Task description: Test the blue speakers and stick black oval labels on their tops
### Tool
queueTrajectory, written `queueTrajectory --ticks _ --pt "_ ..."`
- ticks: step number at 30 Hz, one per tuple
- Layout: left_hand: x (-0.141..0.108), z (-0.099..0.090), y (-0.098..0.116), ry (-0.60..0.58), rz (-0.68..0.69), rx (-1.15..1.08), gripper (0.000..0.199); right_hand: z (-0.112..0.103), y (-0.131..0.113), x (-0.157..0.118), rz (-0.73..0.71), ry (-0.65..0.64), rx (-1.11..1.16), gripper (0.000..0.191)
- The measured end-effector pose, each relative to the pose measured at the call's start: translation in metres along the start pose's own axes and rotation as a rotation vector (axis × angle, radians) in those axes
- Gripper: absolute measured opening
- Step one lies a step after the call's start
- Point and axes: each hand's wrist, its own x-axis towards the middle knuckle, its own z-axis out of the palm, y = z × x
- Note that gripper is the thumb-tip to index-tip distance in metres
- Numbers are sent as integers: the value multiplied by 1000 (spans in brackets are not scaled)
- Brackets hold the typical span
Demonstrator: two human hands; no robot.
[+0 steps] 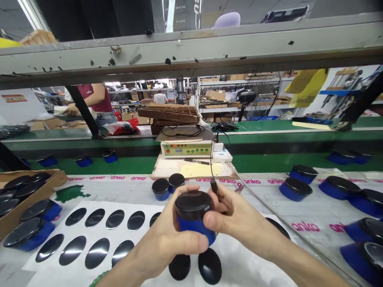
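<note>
My left hand (pixel 167 235) is wrapped around a round blue device with a black top (pixel 194 206), held upright in front of me. Pinched in my right hand (pixel 231 213) is a black cable plug (pixel 213 185), close to the device's right side. The right thumb rests against the device; whether the plug touches it is hidden by my fingers. Below lies a white sheet (pixel 80 221) bearing rows of glossy black discs (pixel 97 253). Two similar blue devices (pixel 160 188) stand just beyond my hands.
A test box with lights and buttons (pixel 187 149) stands at the back, near a white adapter (pixel 222 155). More blue devices (pixel 339 186) sit at right. A cardboard box (pixel 60 179) of devices is at left. An overhead shelf beam (pixel 191 50) crosses above. A co-worker (pixel 92 99) stands beyond.
</note>
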Motion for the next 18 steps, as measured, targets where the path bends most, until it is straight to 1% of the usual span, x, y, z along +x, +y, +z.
queueTrajectory --ticks 2,3,4,7,9,12,15,18 --pt "-2 -4 2 3 -28 -31 61 -6 2 -3 65 -114 -4 47" --pt "-3 -6 3 6 -46 -38 61 -9 3 -6 84 -151 -36 47" --pt "-4 -9 4 15 -54 -31 60 -12 2 -9 87 -160 -85 45" --pt "-4 -13 7 58 -29 75 61 -15 -5 -18 0 -57 -271 38" --pt "-2 -13 7 71 -3 176 67 -12 -13 -23 -57 1 -375 40" --pt "-1 -9 5 73 35 267 77 -6 -21 -25 -60 -28 -457 46" --pt "-1 -4 4 107 81 334 79 -5 -22 -24 -16 -66 -481 52" --pt "-3 -1 5 155 111 453 79 -7 -23 -26 57 -81 -521 53"
